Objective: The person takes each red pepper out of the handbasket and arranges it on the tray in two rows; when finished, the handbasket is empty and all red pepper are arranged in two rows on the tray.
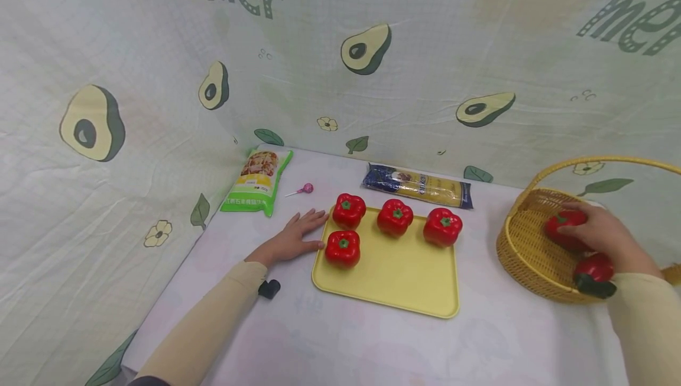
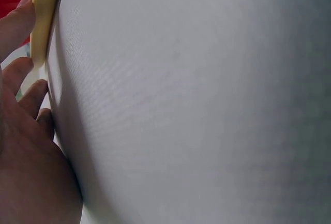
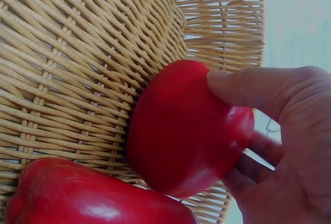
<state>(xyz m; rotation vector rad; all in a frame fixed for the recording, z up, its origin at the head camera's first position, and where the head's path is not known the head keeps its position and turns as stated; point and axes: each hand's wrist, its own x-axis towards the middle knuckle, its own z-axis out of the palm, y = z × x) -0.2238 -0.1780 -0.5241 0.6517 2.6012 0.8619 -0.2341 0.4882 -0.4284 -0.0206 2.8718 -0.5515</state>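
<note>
Inside the wicker basket my right hand grips a red bell pepper, thumb on one side and fingers on the other. A second red bell pepper lies beside it in the basket. My left hand rests with spread fingers at the left edge of the yellow tray; its thumb and fingertips touch the rim. On the tray sit several red bell peppers, one at the front left, the others along the back edge.
A green food packet lies at the back left, with a pink lollipop next to it. Behind the tray is a blue and yellow pasta packet. The basket's tall handle arches over it. A patterned cloth hangs behind.
</note>
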